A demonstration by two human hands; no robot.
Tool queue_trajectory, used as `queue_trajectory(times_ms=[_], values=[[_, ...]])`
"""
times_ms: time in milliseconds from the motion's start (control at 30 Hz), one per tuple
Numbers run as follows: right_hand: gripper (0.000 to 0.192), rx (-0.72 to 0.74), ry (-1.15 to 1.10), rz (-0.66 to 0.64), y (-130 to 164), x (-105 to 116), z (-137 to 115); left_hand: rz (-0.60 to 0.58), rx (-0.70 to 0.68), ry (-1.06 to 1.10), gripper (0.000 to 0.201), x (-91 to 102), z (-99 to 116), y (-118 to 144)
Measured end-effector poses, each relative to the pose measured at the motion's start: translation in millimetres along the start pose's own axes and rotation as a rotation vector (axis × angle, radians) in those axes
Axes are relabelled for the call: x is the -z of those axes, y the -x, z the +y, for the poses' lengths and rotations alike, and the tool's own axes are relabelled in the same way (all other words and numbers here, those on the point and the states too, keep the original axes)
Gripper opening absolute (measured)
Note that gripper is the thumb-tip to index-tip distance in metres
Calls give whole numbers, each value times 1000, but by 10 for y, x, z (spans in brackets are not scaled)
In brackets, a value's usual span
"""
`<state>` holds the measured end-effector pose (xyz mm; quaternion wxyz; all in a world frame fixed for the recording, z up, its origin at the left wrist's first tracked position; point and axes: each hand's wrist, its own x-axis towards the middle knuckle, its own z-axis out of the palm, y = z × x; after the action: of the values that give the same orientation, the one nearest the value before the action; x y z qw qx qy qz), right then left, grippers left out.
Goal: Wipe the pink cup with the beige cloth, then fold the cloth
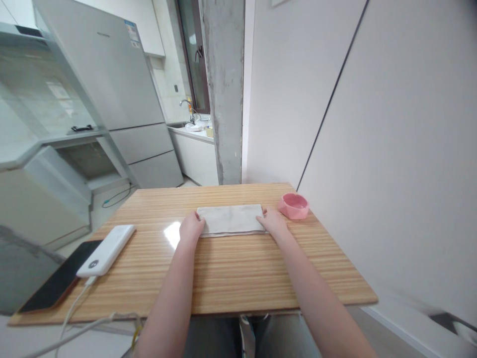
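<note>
Fingers of the left hand (191, 227) and right hand (273, 222) are pressed flat, released, on the folded rectangular beige cloth (231, 219); fingertips are hidden on the striped wooden surface (238, 278).

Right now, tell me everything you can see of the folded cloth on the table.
The cloth is a pale beige-grey fabric, folded into a long flat rectangle with layered edges showing along its near side. It lies flat on the wooden table, its long side across the view, toward the far edge. The left hand rests on its left end and the right hand on its right end, fingers over the corners. A pink bowl sits just right of it, apart.
</note>
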<state>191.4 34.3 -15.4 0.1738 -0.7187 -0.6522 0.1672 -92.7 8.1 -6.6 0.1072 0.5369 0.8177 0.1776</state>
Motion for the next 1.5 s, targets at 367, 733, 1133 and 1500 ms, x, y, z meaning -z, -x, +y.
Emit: queue_trajectory(times_ms=[367,733,1133,1500], values=[[47,124,-81,-6,-60,-60,-30,15,-34,-125,28,84,39,62],[43,70,-76,-107,-68,-71,4,68,-118,-9,17,63,80,50],[37,-17,-43,-176,-36,-43,33,-100,-78,-64,18,-12,0,0],[44,274,129,173,211,-101,-248,-65,28,-161,49,73,15,95]])
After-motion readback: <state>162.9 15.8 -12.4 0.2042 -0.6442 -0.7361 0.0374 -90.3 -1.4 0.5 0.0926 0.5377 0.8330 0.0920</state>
